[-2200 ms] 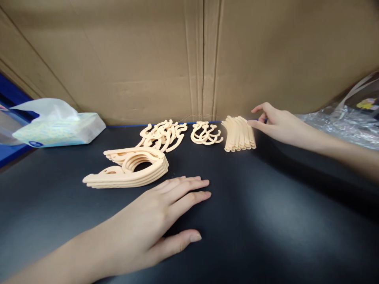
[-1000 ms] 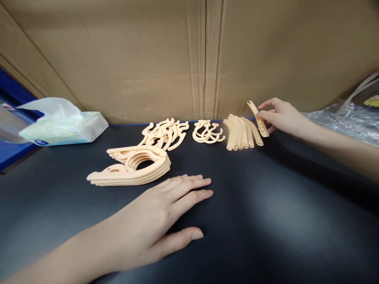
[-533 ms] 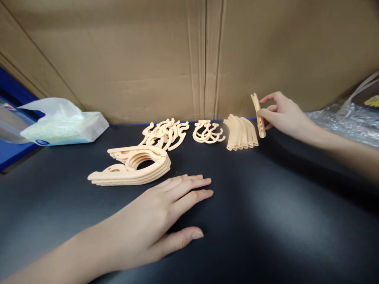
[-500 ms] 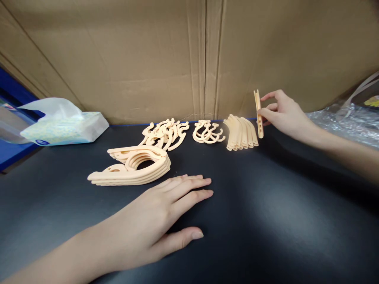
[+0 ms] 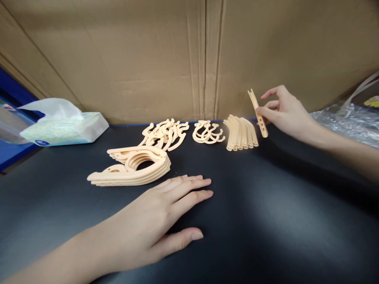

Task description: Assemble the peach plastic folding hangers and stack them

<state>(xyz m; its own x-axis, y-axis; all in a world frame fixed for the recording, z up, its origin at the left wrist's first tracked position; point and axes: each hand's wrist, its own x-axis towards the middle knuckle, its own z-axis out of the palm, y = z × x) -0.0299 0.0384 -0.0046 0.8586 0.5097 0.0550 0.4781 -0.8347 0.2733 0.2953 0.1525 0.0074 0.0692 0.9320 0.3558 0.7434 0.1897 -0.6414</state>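
My right hand (image 5: 286, 112) pinches a slim beige hanger arm piece (image 5: 258, 114) between thumb and fingers, its slotted side facing me and its top leaning left. Just left of it lies a row of curved beige hanger arms (image 5: 242, 133). My left hand (image 5: 168, 213) rests flat on the table, fingers stretched out, holding nothing. Beyond that hand sits a stack of beige folding hangers (image 5: 139, 173). Farther back are a small group of beige hooks (image 5: 207, 132) and a heap of curved beige pieces (image 5: 166, 134).
A tissue pack (image 5: 65, 126) stands at the back left with a tissue sticking out. Brown cardboard (image 5: 142, 59) rises behind the black table (image 5: 266, 228). Clear plastic wrap (image 5: 340, 122) lies at the far right, and a blue surface (image 5: 17, 152) shows at the left edge.
The hanger arm piece in my right hand has tipped, its top going left and its lower end slightly right. My left hand and the piles have stayed put.
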